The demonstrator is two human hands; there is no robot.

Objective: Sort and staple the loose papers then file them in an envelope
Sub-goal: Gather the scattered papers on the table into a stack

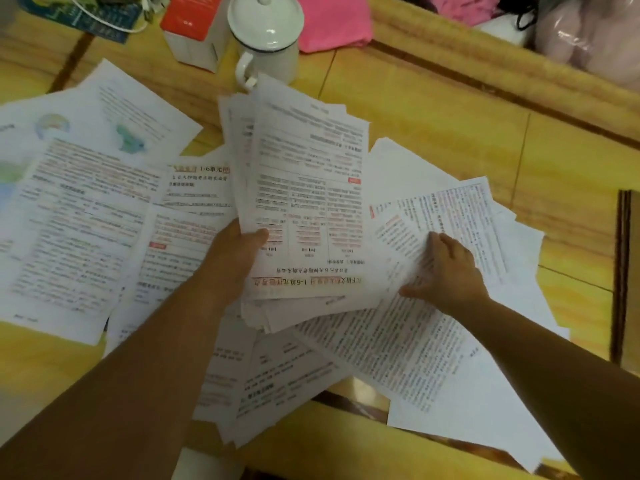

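Loose printed papers point(86, 216) lie spread over a yellow wooden table point(450, 126). My left hand point(235, 258) grips a thick stack of sheets point(304, 188) by its lower left edge, thumb on top, and holds it lifted and tilted above the spread. My right hand point(446, 271) lies on a sheet point(460, 216) to the right of the stack, fingers curled at its edge and thumb underneath the paper. More sheets point(398, 355) fan out below both hands. No stapler or envelope shows.
A white lidded mug point(266, 39) stands at the back, touching the top of the held stack. A red-and-white box point(194, 29) is to its left, pink cloth point(332, 22) to its right. The table's raised rim point(485, 53) runs along the back right.
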